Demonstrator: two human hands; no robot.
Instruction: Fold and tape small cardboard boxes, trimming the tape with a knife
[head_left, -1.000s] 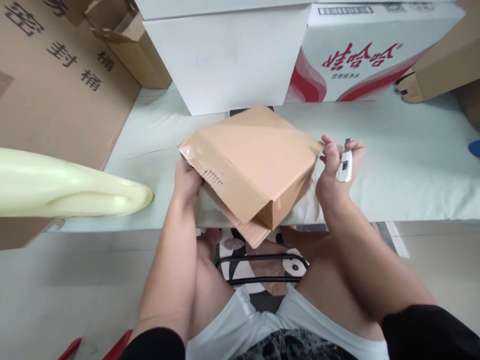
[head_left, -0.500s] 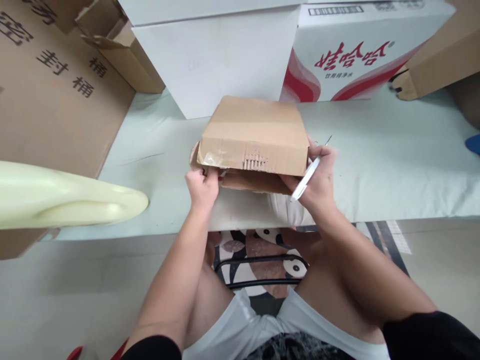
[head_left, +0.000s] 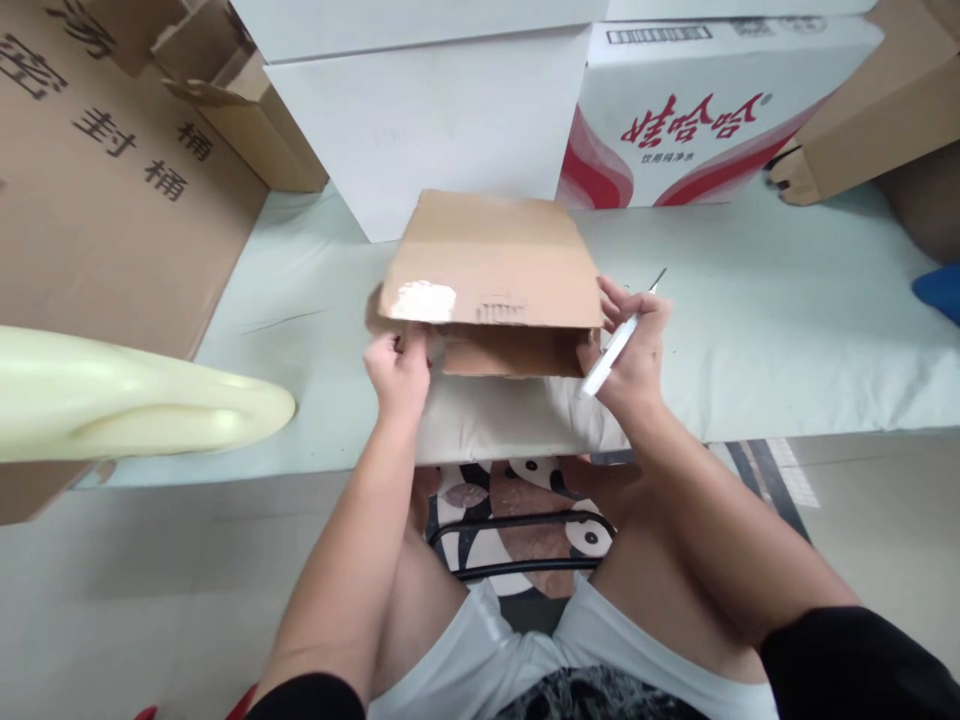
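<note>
One cardboard box (head_left: pixel 491 250) sits at the middle of the head view, above a counter (head_left: pixel 787 310) covered in pale green cloth; we cannot tell whether its underside touches the cloth. Its open side faces the person, and we can see into a dark gap below the front flap, which has a shiny white patch and a small scuffed area. The left hand (head_left: pixel 401 370) is nearly closed, its fingers curled under the flap near the box's left corner. The right hand (head_left: pixel 636 345) is partly closed around a slim white cutter (head_left: pixel 615 355), blade pointing up and away, while its thumb and fingertips grip the box's right side. Behind the box we see a plain white carton (head_left: pixel 450 130) beside a white carton with red lettering (head_left: pixel 679 130). To the left, a smooth pale yellow object (head_left: pixel 150 395) tapers towards the hands, in front of a large brown carton with black characters (head_left: pixel 165 235). Below, we see white shorts (head_left: pixel 442 655) and black sleeves (head_left: pixel 847 650).
</note>
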